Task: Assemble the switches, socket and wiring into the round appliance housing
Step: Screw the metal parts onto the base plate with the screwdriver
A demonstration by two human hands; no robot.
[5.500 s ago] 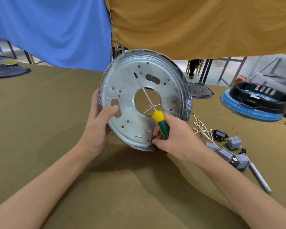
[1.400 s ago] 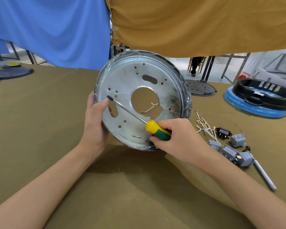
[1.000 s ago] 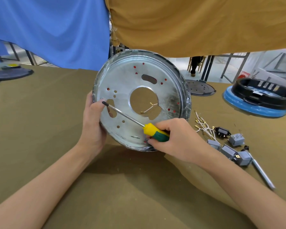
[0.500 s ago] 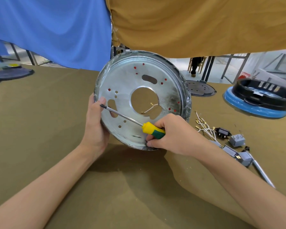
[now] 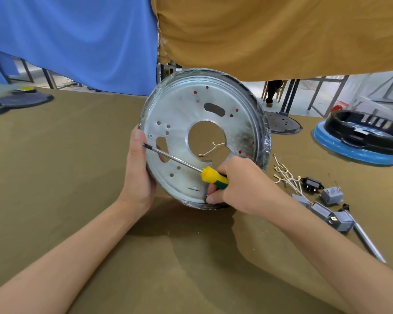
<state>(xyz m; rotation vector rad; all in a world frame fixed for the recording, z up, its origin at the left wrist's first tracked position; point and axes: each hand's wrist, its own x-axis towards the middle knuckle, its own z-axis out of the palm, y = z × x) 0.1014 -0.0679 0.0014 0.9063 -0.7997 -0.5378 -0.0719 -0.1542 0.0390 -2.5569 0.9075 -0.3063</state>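
Head view: right hand (image 5: 243,184) gripping screwdriver (image 5: 192,165).

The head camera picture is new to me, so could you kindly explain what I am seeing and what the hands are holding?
The camera sits on a person's head and looks down at their bare hands; there is no robot. The left hand steadies a round metal housing, tilted up on its edge on the brown cloth table. The right hand grips a yellow and green screwdriver, its tip near the housing's left rim. To the right lie loose wires, a black socket and grey switches.
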